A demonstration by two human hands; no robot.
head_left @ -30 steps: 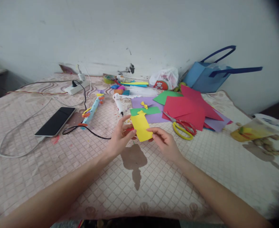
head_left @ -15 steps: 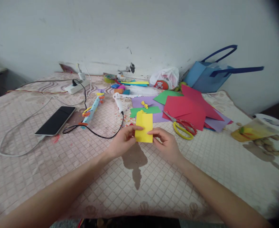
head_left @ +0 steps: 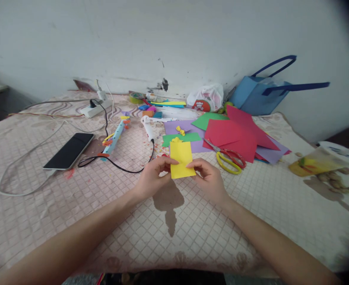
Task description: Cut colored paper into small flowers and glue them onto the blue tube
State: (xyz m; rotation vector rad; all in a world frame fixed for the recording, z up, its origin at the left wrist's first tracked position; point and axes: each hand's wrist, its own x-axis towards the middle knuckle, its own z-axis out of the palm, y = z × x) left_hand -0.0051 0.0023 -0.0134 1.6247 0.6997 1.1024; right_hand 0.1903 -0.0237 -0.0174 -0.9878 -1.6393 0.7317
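Observation:
A small yellow sheet of paper (head_left: 181, 158) is held up above the table between my two hands. My left hand (head_left: 155, 176) pinches its left edge, thumb below and fingers in front. On the opposite edge, my right hand (head_left: 210, 179) grips the sheet between thumb and fingers. Just behind the paper lie a green paper strip (head_left: 192, 137) and a small yellow paper bow (head_left: 180, 130) on purple paper (head_left: 174, 126). Scissors with red and yellow handles (head_left: 228, 163) rest to the right of my right hand.
A white glue gun (head_left: 148, 128) with a black cord lies behind my left hand. Further left are a phone (head_left: 70, 151), a light-blue decorated strip (head_left: 115, 138) and a power strip (head_left: 97, 109). Red paper sheets (head_left: 232, 136), a blue bag (head_left: 256, 95) and a tilted plastic cup (head_left: 317, 160) occupy the right.
The yellow paper has tilted slightly, its lower right corner swinging to the right. Both hands keep their hold on it, and the other things lie as before.

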